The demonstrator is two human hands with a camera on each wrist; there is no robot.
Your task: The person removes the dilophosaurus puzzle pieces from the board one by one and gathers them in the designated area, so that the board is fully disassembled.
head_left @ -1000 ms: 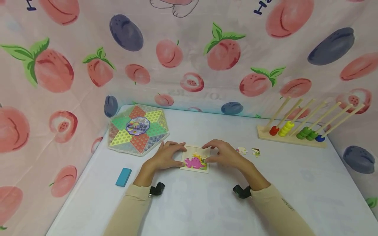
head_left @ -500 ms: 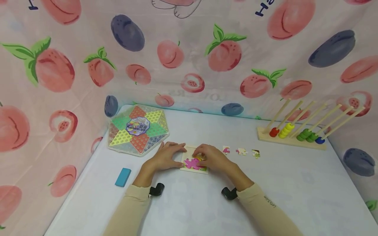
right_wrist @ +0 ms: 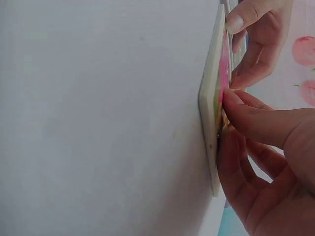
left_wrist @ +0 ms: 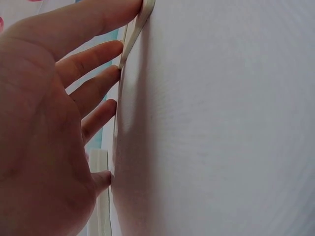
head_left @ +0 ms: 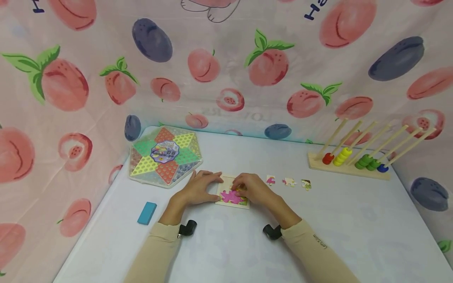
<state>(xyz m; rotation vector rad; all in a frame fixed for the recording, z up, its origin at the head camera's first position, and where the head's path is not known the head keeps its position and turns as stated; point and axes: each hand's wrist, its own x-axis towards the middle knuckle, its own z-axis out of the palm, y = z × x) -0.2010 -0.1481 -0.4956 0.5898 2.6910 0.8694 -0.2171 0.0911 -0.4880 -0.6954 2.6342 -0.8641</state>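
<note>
Left hand (head_left: 200, 188) splayed along the puzzle board (head_left: 226, 183), right hand (head_left: 253, 189) bent inward, grip unclear

Head view: high, set back, facing forward and down over white table (head_left: 226, 247). Left-wrist view: low, close, rolled sideways along left hand (left_wrist: 49, 123). Right-wrist view: low, close, rolled; shares jigsaw board (right_wrist: 208, 118) and left hand with head view.

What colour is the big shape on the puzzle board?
The big shape on the puzzle board is pink; the head view shows it best.
</note>
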